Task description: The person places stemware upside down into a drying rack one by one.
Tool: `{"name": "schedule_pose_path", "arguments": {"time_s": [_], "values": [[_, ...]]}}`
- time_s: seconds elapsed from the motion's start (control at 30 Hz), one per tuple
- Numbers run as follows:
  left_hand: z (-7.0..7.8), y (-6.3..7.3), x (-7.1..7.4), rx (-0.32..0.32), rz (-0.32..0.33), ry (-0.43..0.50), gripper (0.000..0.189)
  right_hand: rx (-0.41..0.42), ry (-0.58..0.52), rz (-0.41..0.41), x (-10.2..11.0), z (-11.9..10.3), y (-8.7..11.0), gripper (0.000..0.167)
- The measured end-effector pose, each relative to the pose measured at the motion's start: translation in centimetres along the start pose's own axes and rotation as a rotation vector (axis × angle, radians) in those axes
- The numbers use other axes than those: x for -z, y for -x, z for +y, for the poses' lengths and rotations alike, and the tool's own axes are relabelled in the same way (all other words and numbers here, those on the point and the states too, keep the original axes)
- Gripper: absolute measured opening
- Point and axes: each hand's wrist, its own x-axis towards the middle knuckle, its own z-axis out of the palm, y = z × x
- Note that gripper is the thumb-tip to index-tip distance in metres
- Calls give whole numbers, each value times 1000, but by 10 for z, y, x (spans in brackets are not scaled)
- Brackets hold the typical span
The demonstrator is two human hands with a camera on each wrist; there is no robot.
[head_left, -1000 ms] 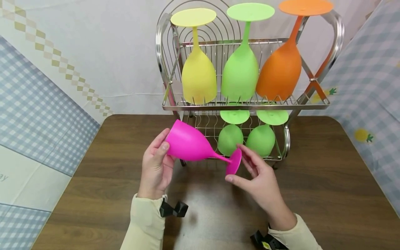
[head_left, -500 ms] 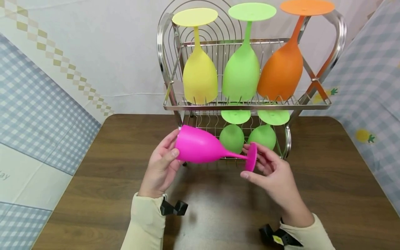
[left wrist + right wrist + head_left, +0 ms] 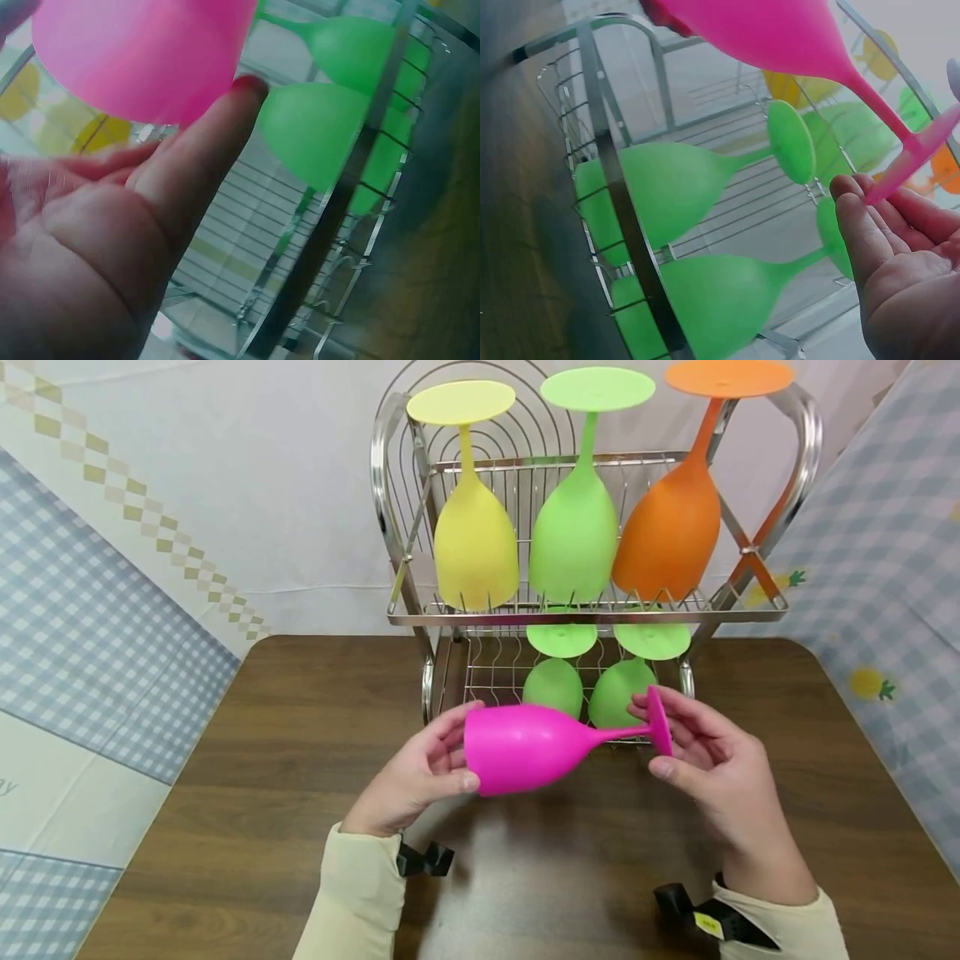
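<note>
A magenta wine glass (image 3: 528,747) lies sideways in the air between both hands, bowl to the left and foot to the right. My left hand (image 3: 416,777) holds it at the rim end, thumb on the near side and fingers behind. At the other end, my right hand (image 3: 727,760) holds the round foot between thumb and fingers. The right wrist view shows the foot's edge at the fingertips (image 3: 847,187), with the stem bare. In the left wrist view, the thumb (image 3: 217,135) overlaps the bowl's lower edge.
Behind the hands stands a two-tier metal rack (image 3: 585,618). Its upper tier bears upside-down yellow (image 3: 476,543), light green (image 3: 573,535) and orange (image 3: 667,531) wine glasses. Two green wine glasses (image 3: 553,685) stand inverted on the lower tier. Everything rests on a brown wooden table (image 3: 247,827).
The magenta wine glass has moved right and downward with both hands, turning from a slant to nearly level. The glasses on the rack have stayed in place.
</note>
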Motion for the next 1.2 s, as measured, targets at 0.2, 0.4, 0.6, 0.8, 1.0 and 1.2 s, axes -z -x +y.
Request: {"name": "schedule_pose_path", "arguments": {"time_s": [0.2, 0.4, 0.6, 0.8, 1.0, 1.2], "values": [[-7, -7, -16, 126, -106, -190, 79, 118, -257, -5, 7, 0, 0, 53], [-11, -9, -23, 144, -106, -259, 75, 143, -310, 8, 7, -1, -2, 51], [-12, -10, -21, 104, -77, -227, 75, 95, -403, -16, 4, 3, -3, 72], [-13, -9, -22, 100, -74, -196, 75, 36, -341, -95, 0, 14, -3, 90], [-11, -9, -21, 62, -75, -182, 75, 38, -559, -84, -8, 27, -5, 78], [-11, -10, -22, 69, -90, -163, 77, -11, -418, -180, -16, 35, -3, 51]]}}
